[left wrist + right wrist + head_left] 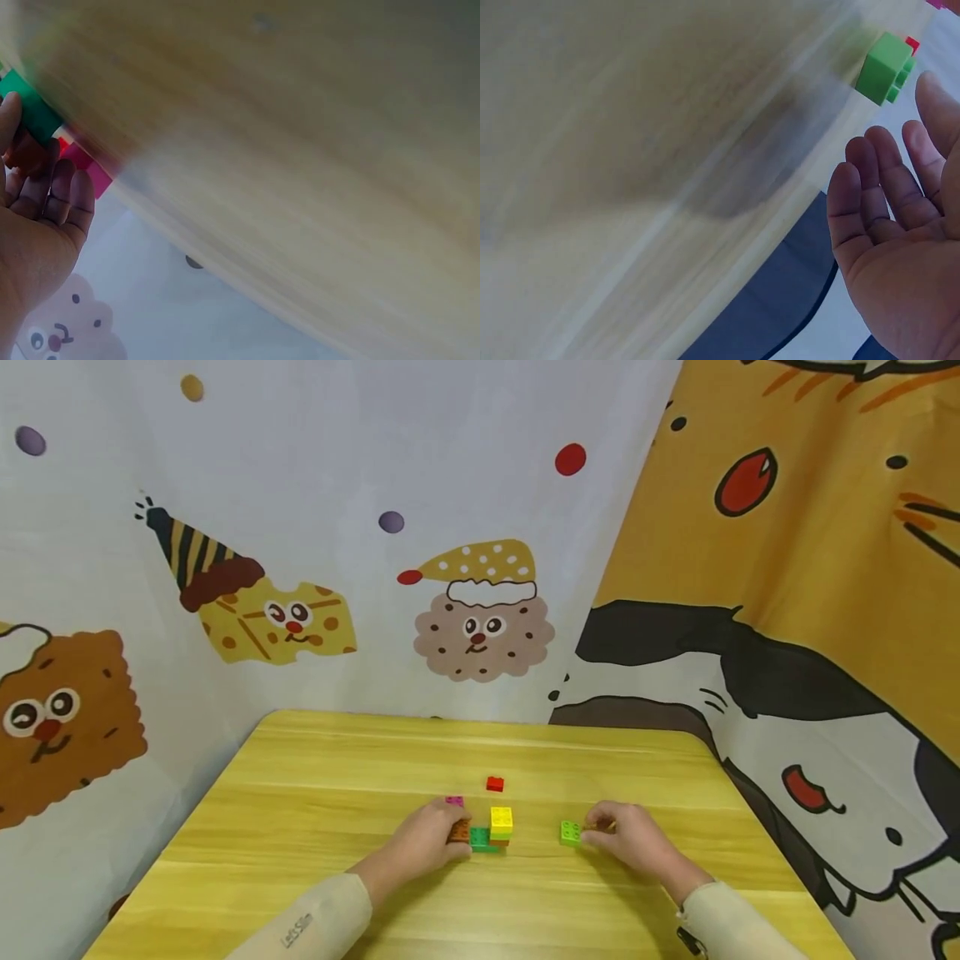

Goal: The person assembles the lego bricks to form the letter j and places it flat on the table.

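Seemingly, the left hand is steadying the brown brick in pinched fingers, while the right hand, fingers apart, is needing to grip the lime brick.

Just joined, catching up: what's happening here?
Toy-brick building at a wood-grain table: the person's left hand pinches a brown brick beside a green brick. A yellow brick is stacked at the green one's right end. The right hand is beside a lime-green brick. A red brick and a magenta brick sit farther back.
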The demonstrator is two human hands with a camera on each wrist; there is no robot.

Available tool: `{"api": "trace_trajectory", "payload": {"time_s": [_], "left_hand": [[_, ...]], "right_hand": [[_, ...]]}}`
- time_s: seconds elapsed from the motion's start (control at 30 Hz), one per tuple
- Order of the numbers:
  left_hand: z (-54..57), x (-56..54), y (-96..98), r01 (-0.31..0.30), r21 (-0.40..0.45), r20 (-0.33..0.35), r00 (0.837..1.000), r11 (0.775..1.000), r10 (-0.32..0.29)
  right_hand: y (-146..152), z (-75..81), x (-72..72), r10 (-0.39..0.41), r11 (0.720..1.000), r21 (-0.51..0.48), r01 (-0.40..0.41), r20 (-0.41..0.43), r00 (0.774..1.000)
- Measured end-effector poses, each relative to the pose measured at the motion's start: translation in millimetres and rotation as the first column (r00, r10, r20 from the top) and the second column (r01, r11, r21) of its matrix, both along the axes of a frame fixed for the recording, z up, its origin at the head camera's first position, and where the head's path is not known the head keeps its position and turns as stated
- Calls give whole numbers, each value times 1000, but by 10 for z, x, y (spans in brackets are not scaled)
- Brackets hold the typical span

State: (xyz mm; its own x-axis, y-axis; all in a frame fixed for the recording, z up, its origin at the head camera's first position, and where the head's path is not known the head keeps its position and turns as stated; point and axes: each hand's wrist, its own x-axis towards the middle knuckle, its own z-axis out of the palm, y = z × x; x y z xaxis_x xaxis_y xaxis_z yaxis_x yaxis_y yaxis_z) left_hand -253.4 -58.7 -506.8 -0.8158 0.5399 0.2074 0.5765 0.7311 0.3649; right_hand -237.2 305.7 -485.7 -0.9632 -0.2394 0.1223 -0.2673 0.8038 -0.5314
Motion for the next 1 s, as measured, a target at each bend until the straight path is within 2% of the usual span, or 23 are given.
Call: {"api": "trace_trajectory", "payload": {"time_s": [0.2, 0.37, 0.73, 0.87, 1.0], "left_hand": [[1, 2, -12, -8, 5, 5, 1000, 1000, 8], [5, -2, -2, -3, -5, -13, 1000, 1000, 3], [-3, -7, 13, -1, -18, -9, 1000, 1000, 1], [-7, -7, 10, -1, -20, -8, 1000, 1000, 1], [-9, -8, 3, -5, -20, -1, 1000, 1000, 5]], "right_hand": [[-62, -42, -23, 51, 998, -29, -51, 23, 998], [-108, -61, -51, 57, 998, -42, -55, 39, 998], [-151, -112, -80, 67, 998, 4, -67, 21, 998], [-198, -77, -100, 53, 998, -16, -53, 33, 998], [-335, 58, -118, 50, 996, -72, -47, 27, 998]]}}
